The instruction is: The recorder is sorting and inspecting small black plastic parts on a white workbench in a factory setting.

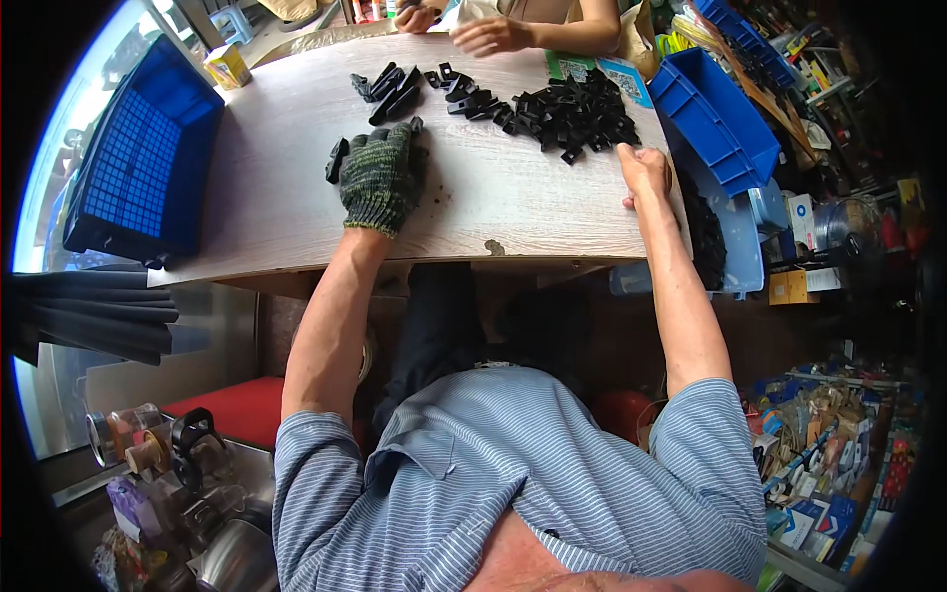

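My left hand (379,176), in a dark green and black knitted glove, rests over the table's near middle with its fingers curled. A small dark end shows by its fingers, but I cannot make out what it belongs to. Right beside the glove lies a black part (336,160). A few longer black parts (397,97) are just beyond it. My bare right hand (647,176) is closed at the table's right edge; what it holds, if anything, is hidden. It is nearest to a heap of small black bent parts (577,111).
The pale wood-grain table (271,163) has a blue crate (148,148) at its left and a blue bin (715,118) at its right. Across it, another person's hands (493,36) are at work. A yellow box (228,67) stands at the far left. Below right is a blue tub (745,247).
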Action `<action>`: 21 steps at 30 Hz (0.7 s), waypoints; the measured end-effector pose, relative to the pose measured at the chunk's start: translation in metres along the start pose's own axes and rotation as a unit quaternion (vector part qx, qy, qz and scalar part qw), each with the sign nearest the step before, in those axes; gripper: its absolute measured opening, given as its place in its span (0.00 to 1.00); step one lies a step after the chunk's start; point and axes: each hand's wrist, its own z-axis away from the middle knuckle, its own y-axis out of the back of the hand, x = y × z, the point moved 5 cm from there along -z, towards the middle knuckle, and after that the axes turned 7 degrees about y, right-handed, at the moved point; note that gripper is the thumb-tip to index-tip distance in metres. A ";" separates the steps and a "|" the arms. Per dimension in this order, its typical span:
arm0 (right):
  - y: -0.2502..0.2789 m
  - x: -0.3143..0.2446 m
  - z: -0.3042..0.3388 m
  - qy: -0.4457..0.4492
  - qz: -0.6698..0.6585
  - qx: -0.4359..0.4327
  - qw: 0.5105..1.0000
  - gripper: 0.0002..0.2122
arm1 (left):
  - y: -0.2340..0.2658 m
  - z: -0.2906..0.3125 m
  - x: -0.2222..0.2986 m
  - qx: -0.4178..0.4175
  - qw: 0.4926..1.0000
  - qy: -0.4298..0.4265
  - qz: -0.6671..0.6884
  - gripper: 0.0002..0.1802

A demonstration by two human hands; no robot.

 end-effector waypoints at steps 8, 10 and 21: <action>0.004 0.007 0.045 -0.054 -0.280 -0.085 0.955 0.17 | 0.016 0.012 0.009 0.135 0.987 -0.025 0.085 0.17; -0.008 -0.006 0.072 -0.042 -0.331 -0.161 0.929 0.14 | 0.002 0.034 0.028 0.146 0.958 -0.036 0.243 0.17; -0.050 -0.028 0.133 0.079 -0.428 -0.367 0.822 0.16 | -0.012 0.060 0.116 -0.083 0.858 -0.097 0.497 0.14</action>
